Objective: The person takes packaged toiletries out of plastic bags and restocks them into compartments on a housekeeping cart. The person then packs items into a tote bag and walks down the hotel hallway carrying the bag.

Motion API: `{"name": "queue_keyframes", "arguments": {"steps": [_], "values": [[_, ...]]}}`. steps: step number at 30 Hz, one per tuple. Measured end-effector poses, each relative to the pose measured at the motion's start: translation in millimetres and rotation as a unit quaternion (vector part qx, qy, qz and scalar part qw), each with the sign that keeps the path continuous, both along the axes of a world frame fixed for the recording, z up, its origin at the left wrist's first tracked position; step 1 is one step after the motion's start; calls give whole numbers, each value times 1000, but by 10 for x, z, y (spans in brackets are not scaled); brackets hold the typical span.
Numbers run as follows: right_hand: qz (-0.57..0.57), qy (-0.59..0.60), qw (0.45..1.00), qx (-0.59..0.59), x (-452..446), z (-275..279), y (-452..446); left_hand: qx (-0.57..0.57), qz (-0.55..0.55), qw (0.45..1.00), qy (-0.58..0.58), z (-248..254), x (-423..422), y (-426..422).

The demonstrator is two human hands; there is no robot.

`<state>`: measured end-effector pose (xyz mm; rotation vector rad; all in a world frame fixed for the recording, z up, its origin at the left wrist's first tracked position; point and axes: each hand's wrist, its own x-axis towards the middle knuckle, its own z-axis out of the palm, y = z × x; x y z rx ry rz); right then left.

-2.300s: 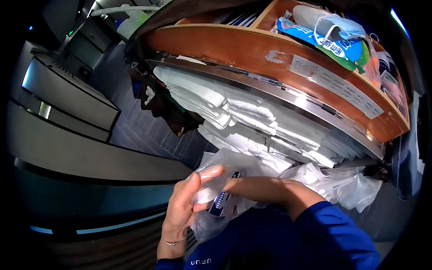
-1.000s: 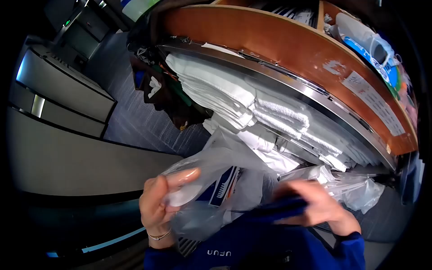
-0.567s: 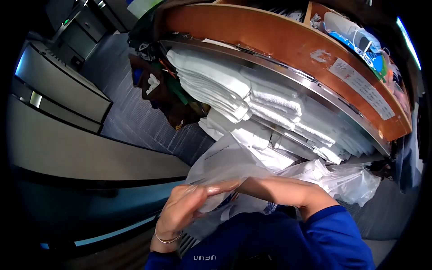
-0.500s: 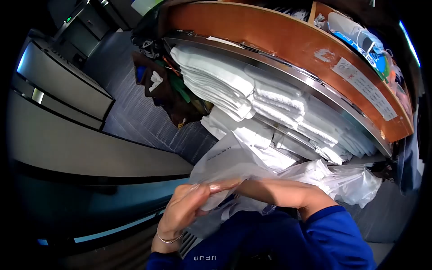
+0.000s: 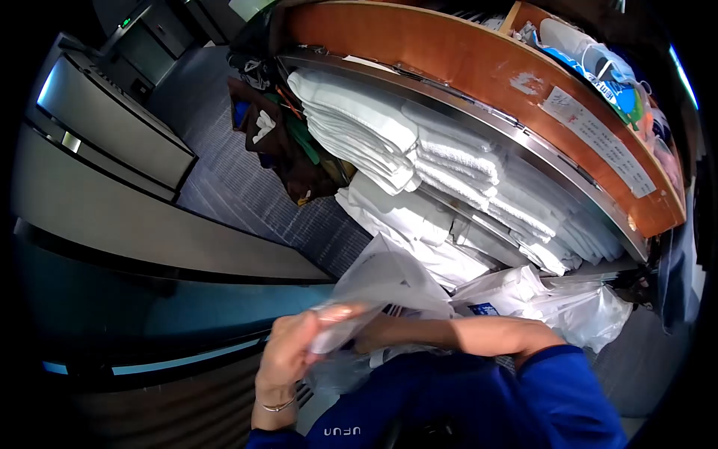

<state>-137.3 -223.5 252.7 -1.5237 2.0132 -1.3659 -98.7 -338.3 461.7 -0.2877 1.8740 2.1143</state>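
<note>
Into the head view: pinching a translucent plastic bag [image 5: 393, 280] with the left grip [image 5: 288, 348], thumb and fingers together on the film by the mouth, seemingly to hold it apart for the right grip [image 5: 368, 335]! Reaching in just beside the left grip, mostly behind film; cannot tell whether clasping anything or loose. Beyond both grips, seeing folded white towels [image 5: 363, 120], stacked flat presumably to fit neatly below the wooden tray [image 5: 419, 37]. Off to the right of the right grip, spotting a second plastic bag [image 5: 591, 318], and, well ahead of the left grip, a dark brown bag [image 5: 280, 146], apparently parked on the carpet [image 5: 224, 196] within reach of the towels
</note>
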Motion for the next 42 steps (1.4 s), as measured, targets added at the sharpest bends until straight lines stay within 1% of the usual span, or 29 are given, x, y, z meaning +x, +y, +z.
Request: {"name": "queue_keyframes", "arguments": {"steps": [1, 3, 5, 7, 8, 10, 12, 13, 14, 16, 18, 19, 21, 23, 25, 27, 28, 29, 30, 31, 32, 33, 34, 35, 37, 38, 39, 41, 42], "values": [[-7, -18, 1000, -3, -61, 218, 152, 40, 15, 998, 56, -16, 25, -71], [31, -55, 998, 29, -175, 497, 515, 35, 35, 994, 95, -45, 65, -130], [96, -164, 982, 18, -384, 956, 933, 43, 59, 988, 133, -83, 99, -120], [68, -59, 992, -86, -413, 1070, 1324, 26, 62, 988, 141, -16, 121, -164], [51, -142, 979, -137, -390, 988, 1581, 14, 58, 988, 144, 6, 133, -179], [-11, -255, 940, -224, -404, 1034, 1956, 13, 65, 985, 159, 3, 119, -197], [-74, -349, 864, -356, -361, 1375, 2049, 14, 61, 983, 172, 13, 115, -206], [-76, -373, 839, -388, -370, 1445, 2123, -34, 70, 977, 196, 13, 91, -187], [-77, -395, 813, -420, -383, 1510, 2196, -13, 91, 979, 181, 0, 78, -187], [-157, -369, 864, -306, -365, 1201, 2816, 30, 135, 978, 154, -26, 35, -187], [-151, -316, 931, -100, -488, 1709, 2729, 82, 156, 978, 111, -27, -41, -187], [-169, -280, 944, 50, -480, 1829, 2715, 85, 161, 978, 105, -21, -58, -179], [-95, -374, 905, 178, -476, 1670, 2565, 87, 105, 981, 137, -95, -113, -225], [-63, -438, 880, 172, -292, 1394, 2302, 177, 125, 968, 126, -55, -142, -194], [8, -314, 949, 6, -126, 1108, 2075, 164, 117, 971, 132, -32, -181, -205], [-77, -385, 919, -24, 15, 1162, 2094, 145, 187, 970, 63, -9, -213, -212], [-24, -490, 871, -24, 11, 1102, 2173, 170, 82, 975, 120, -189, -210, -408], [19, -542, 840, -30, 23, 1052, 2228, 191, -23, 966, 175, -341, -266, -586], [14, -554, 833, 14, 26, 1053, 2280, 158, 45, 976, 146, -290, -282, -468], [10, -567, 821, 59, 35, 1058, 2326, 232, -19, 959, 161, -334, -329, -511], [5, -527, 847, 74, 16, 1093, 2299, 256, -35, 953, 155, -332, -388, -488], [4, -434, 899, 54, 3, 1164, 2277, 279, -48, 947, 149, -331, -428, -469], [-44, -421, 898, 118, -1, 1298, 2299, 284, -56, 944, 157, -357, -449, -482], [-91, -407, 891, 182, -30, 1614, 2318, 279, -50, 948, 141, -397, -476, -510], [-160, -311, 920, 175, -198, 2626, 2467, 275, -48, 951, 132, -394, -514, -535], [-239, -179, 951, 74, -351, 2738, 2707, 267, -31, 956, 122, -370, -503, -539], [-355, -128, 926, -23, -427, 3206, 2841, 259, -13, 959, 110, -373, -506, -535], [-423, -61, 897, -112, -819, 3705, 3287, 285, -37, 950, 123, -419, -537, -553], [-436, -16, 885, -160, -1035, 3879, 3478, 246, -11, 964, 102, -407, -538, -541]]}}
